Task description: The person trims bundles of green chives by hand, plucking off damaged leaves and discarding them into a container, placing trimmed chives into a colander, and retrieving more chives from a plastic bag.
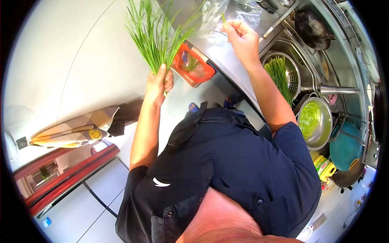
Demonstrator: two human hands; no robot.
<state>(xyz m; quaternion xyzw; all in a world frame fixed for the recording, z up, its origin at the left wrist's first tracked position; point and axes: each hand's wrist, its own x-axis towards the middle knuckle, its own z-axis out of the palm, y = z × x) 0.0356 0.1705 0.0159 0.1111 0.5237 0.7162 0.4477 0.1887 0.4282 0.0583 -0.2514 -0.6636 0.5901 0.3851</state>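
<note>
A bunch of long green stalks (156,44) fans upward from my left hand (159,84), whose fingers are wrapped round its lower ends. Higher up and to the right, my right hand (242,38) pinches a small green piece (223,18) between thumb and fingers, in front of a clear plastic bag (231,12) on the counter. Below and between my hands is a red-lined bin (209,73) with green scraps inside. More green stalks (277,75) lie in a perforated metal colander (295,77) beside my right forearm.
The steel sink (306,67) with its faucet (340,90) is at the right. Near it are a metal bowl (325,133) of pale green pieces, a teal basin (346,148) and a dark wok (310,30). A checked cloth (77,127) hangs at the left.
</note>
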